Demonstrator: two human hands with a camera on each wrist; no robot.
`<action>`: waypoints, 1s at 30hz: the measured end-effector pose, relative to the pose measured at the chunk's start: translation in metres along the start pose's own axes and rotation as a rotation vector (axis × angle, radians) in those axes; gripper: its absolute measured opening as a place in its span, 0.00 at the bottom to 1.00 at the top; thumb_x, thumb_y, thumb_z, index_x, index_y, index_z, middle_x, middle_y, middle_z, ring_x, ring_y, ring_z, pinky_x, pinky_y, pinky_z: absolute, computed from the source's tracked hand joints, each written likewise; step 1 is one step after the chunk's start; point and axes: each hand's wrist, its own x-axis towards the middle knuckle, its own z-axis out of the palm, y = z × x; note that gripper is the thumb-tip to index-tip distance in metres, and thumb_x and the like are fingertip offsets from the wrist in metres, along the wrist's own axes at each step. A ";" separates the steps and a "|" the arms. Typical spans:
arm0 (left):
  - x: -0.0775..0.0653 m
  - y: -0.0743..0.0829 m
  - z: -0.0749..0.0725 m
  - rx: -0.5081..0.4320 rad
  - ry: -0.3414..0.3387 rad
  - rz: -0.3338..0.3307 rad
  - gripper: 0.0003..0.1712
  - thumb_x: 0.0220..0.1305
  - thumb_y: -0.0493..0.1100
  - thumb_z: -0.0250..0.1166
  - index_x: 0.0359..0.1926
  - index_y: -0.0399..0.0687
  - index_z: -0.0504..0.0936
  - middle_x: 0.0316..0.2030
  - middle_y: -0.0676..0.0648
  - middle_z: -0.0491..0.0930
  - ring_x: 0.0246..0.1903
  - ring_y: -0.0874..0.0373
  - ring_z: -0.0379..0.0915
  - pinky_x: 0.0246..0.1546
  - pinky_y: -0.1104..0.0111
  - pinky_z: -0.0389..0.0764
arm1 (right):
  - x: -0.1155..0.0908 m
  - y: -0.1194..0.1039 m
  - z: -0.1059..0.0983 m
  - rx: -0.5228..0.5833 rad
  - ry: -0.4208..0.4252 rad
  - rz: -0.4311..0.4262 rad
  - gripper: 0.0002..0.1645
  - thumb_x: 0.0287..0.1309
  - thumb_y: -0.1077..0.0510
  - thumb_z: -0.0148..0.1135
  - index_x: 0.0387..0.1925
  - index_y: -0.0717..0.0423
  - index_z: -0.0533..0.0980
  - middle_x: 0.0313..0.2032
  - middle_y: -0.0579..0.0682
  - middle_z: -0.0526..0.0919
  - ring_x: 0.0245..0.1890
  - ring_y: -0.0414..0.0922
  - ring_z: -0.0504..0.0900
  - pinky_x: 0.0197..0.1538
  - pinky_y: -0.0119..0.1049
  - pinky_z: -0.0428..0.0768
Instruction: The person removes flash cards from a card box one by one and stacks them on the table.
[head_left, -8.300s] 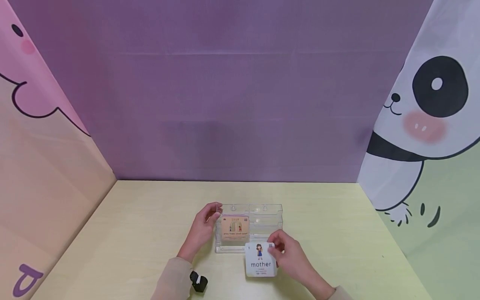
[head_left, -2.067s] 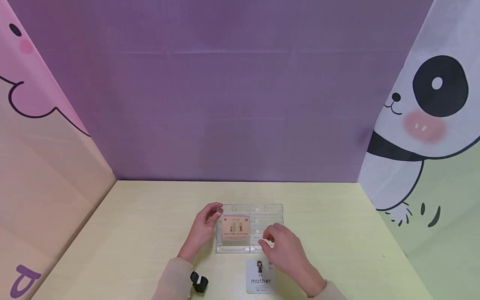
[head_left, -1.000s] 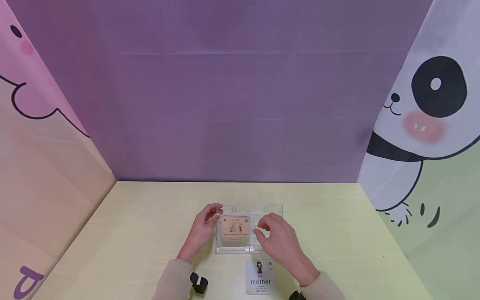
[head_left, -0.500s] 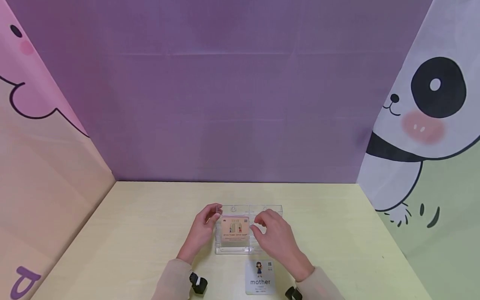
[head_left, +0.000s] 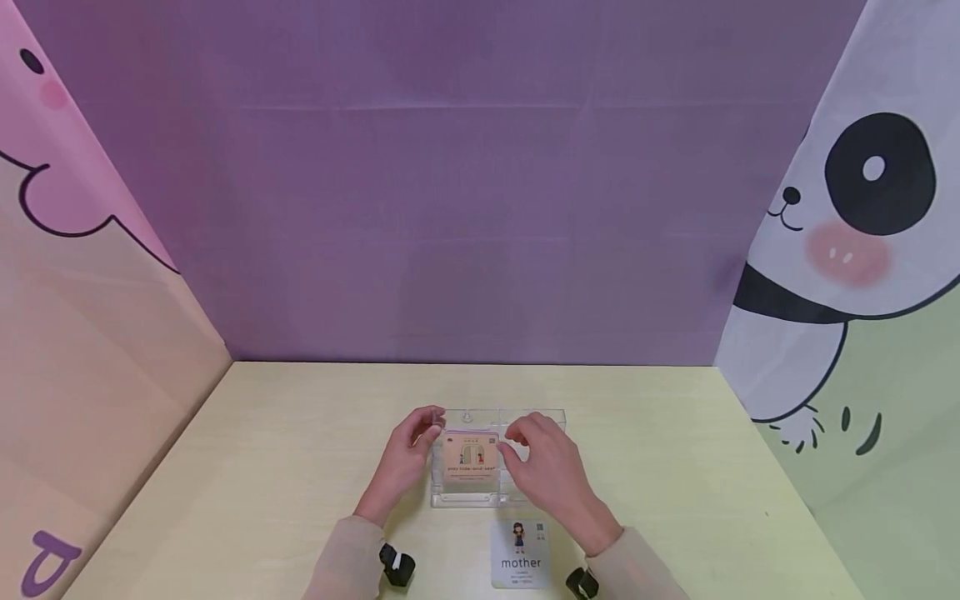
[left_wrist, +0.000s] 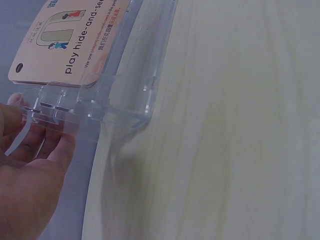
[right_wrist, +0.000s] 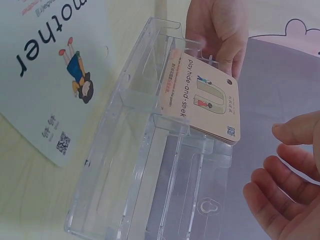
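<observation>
A clear plastic card rack (right_wrist: pixel 132 95) stands on the table, split into left and right halves with stepped slots. Its left half holds several peach cards (head_left: pixel 471 457), the front one reading "play hide-and-seek"; the right half's slots appear bare in the right wrist view. My left hand (head_left: pixel 406 454) grips the rack's left side between thumb and fingers, as the left wrist view (left_wrist: pixel 35 165) shows. My right hand (head_left: pixel 551 467) hovers over the right half, fingers loosely bent and nothing between them, thumb close to the cards' right edge. A white "mother" card (head_left: pixel 521 554) lies in front.
The pale wooden table (head_left: pixel 300 433) ends at a purple backdrop (head_left: pixel 480 183). Cartoon-printed cloths hang at both sides, with a panda (head_left: pixel 873 217) at the right. A black wrist device (head_left: pixel 397 565) sits at my left sleeve, another (head_left: pixel 582 583) at the right.
My right hand, which held the "mother" card in front of the rack, has let it go on the table. It has since drifted up and left toward the peach cards. My left hand stays put.
</observation>
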 end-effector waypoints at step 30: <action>0.001 -0.001 -0.001 0.012 -0.001 -0.002 0.18 0.76 0.36 0.56 0.64 0.42 0.74 0.56 0.41 0.80 0.63 0.44 0.72 0.70 0.47 0.66 | 0.007 -0.002 0.019 0.069 0.020 0.022 0.08 0.59 0.57 0.73 0.38 0.55 0.82 0.37 0.48 0.82 0.39 0.46 0.81 0.40 0.39 0.83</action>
